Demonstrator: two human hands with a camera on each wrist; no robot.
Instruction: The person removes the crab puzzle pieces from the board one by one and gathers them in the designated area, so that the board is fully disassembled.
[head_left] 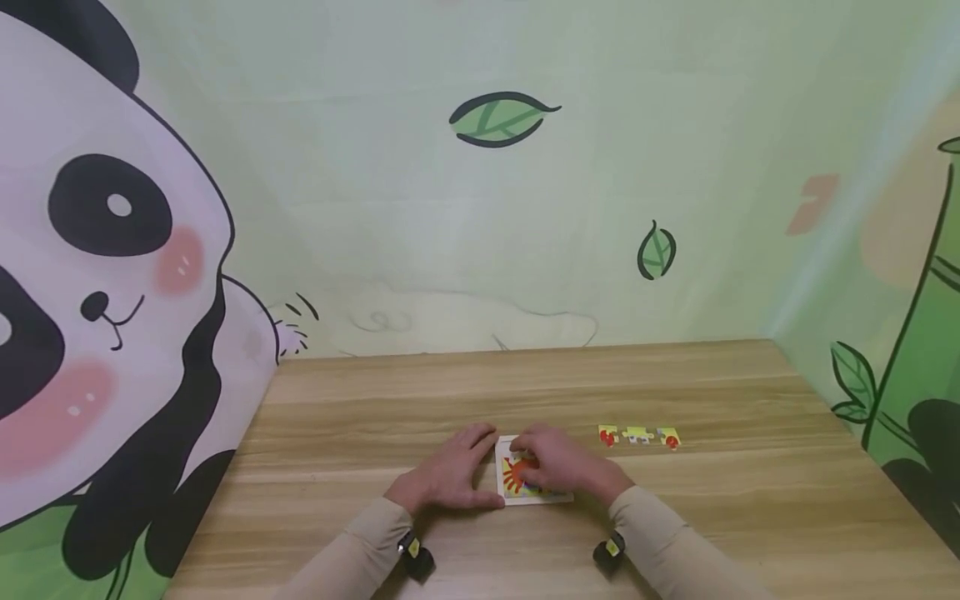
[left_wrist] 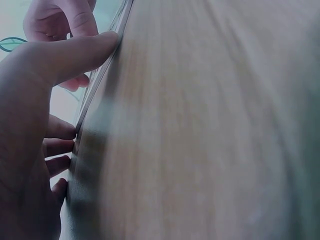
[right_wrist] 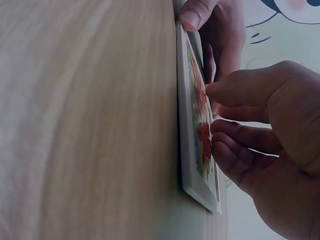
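Note:
A small jigsaw puzzle in a white frame (head_left: 534, 501) lies flat on the table, with a red and yellow picture (head_left: 513, 475) inside. My left hand (head_left: 457, 471) rests along the frame's left side, its thumb at the near corner and fingers spread toward the far one. Over the picture is my right hand (head_left: 558, 460), palm down. In the right wrist view, the right thumb (right_wrist: 240, 90) and bent fingertips touch the picture's surface, with a gap between them. No loose piece shows between those fingers, and the hand hides much of the puzzle.
Loose yellow and red puzzle pieces (head_left: 638, 435) lie in a row on the wooden table (head_left: 360, 408), right of the frame. Behind the table hangs a pale green backdrop (head_left: 360, 183) with a painted panda at left. Each wrist carries a small black camera (head_left: 418, 563).

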